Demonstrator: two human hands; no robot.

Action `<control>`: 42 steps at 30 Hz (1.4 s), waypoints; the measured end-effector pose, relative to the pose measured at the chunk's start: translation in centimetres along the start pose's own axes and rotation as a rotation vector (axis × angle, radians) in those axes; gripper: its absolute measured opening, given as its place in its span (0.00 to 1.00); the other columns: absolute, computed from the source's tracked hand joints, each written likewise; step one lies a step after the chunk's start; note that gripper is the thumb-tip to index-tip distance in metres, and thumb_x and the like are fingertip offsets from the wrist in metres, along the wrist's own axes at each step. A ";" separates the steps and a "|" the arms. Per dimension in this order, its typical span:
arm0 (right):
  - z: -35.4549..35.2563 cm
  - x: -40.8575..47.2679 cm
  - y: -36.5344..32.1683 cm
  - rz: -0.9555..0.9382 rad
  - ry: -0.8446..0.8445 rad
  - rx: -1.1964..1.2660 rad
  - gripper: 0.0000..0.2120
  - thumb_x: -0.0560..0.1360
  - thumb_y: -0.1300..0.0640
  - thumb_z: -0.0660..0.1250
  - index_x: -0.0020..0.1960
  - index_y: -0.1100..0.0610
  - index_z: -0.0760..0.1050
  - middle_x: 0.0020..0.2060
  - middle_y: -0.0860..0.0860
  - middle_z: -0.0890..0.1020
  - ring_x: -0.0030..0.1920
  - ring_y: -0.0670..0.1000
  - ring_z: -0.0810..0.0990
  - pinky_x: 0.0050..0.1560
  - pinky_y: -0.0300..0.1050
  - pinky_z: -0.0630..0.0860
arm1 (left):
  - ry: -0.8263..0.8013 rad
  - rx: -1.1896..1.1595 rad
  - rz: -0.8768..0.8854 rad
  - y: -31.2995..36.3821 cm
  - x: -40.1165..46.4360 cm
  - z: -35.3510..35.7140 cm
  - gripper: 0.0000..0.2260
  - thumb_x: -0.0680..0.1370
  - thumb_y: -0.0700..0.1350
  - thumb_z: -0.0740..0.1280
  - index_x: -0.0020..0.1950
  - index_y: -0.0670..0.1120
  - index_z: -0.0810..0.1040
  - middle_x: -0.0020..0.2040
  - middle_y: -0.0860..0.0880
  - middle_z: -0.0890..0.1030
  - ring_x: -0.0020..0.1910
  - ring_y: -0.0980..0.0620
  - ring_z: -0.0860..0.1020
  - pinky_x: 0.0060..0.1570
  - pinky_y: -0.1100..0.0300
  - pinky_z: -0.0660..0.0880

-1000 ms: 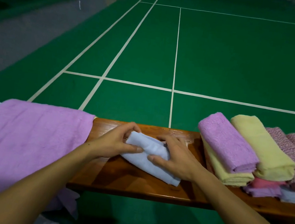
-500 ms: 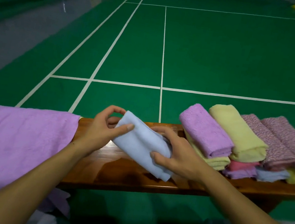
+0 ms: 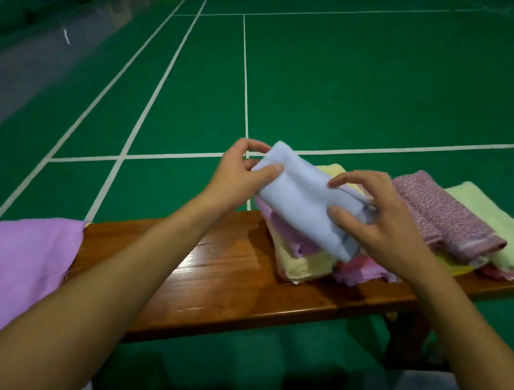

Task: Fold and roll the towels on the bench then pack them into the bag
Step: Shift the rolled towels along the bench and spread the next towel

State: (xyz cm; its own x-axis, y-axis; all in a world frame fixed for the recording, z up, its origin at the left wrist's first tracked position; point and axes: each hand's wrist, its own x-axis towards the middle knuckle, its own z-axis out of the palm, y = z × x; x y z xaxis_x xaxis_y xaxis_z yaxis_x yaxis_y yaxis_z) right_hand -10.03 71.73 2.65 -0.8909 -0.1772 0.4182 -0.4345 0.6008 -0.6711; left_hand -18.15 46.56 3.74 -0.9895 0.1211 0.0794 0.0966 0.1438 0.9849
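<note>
Glossy wooden bench point(image 3: 228, 278) on green court floor point(image 3: 335, 82); both hands' grip closed around pale-blue rolled towel point(image 3: 306, 199).

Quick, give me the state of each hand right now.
Left hand: closed on the light blue rolled towel.
Right hand: holding the same towel, thumb and fingers on it.

Pale blue towel point(image 3: 307, 203); brown bench point(image 3: 228, 278)

Just one cam, worn on the head. It looked forward and down, close over the bench point(image 3: 234, 279), court floor point(image 3: 334, 88) beyond.
</note>
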 end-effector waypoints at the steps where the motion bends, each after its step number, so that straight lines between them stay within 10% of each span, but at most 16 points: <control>1: -1.2 -0.2 0.9 0.041 0.043 -0.020 0.14 0.79 0.55 0.74 0.62 0.43 0.78 0.61 0.51 0.76 0.65 0.48 0.72 0.61 0.27 0.64 | -0.016 0.000 0.009 0.3 1.3 1.9 0.17 0.73 0.45 0.78 0.57 0.49 0.75 0.49 0.39 0.87 0.43 0.48 0.83 0.47 0.50 0.81; 9: -5.7 -0.6 8.0 0.325 0.374 -0.126 0.12 0.80 0.56 0.69 0.63 0.47 0.80 0.63 0.62 0.74 0.64 0.53 0.70 0.54 0.29 0.63 | 0.029 0.192 0.112 0.5 8.0 15.9 0.25 0.76 0.49 0.79 0.68 0.46 0.73 0.58 0.46 0.80 0.55 0.45 0.80 0.60 0.48 0.79; 14: -4.6 -0.5 11.4 0.558 0.177 -0.295 0.08 0.82 0.57 0.67 0.59 0.52 0.83 0.58 0.62 0.83 0.47 0.59 0.80 0.44 0.48 0.71 | -0.311 0.952 0.213 -3.5 7.4 19.9 0.25 0.84 0.59 0.63 0.77 0.47 0.71 0.74 0.36 0.72 0.74 0.37 0.67 0.72 0.46 0.64; 21: -4.1 -0.1 9.8 0.607 0.170 -0.620 0.12 0.82 0.51 0.66 0.63 0.51 0.82 0.64 0.62 0.77 0.64 0.69 0.73 0.64 0.62 0.73 | -0.354 0.935 0.233 -2.8 6.6 19.0 0.24 0.84 0.56 0.63 0.76 0.44 0.72 0.76 0.38 0.70 0.75 0.37 0.67 0.72 0.45 0.67; 30: -0.7 0.7 3.6 0.246 0.236 -0.490 0.13 0.80 0.51 0.65 0.61 0.54 0.80 0.58 0.57 0.80 0.61 0.62 0.74 0.59 0.59 0.74 | -0.295 0.758 0.451 1.9 0.8 8.1 0.10 0.83 0.51 0.67 0.59 0.48 0.83 0.56 0.53 0.84 0.55 0.52 0.81 0.56 0.50 0.79; 42: 18.1 3.0 -13.2 -0.200 -0.112 -0.194 0.10 0.81 0.48 0.63 0.59 0.49 0.77 0.55 0.47 0.79 0.55 0.52 0.79 0.53 0.56 0.79 | -0.138 1.011 0.126 -0.3 -12.1 -20.7 0.16 0.78 0.62 0.64 0.54 0.53 0.83 0.47 0.59 0.85 0.47 0.58 0.83 0.51 0.50 0.81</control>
State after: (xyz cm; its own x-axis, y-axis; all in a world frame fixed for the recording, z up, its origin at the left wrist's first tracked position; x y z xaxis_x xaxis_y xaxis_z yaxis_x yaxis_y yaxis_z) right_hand -9.37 49.14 1.73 -0.8041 -0.3854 0.4527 -0.5788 0.6813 -0.4482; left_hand -8.42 24.67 5.63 -0.9510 0.2951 0.0919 0.3076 0.8743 0.3754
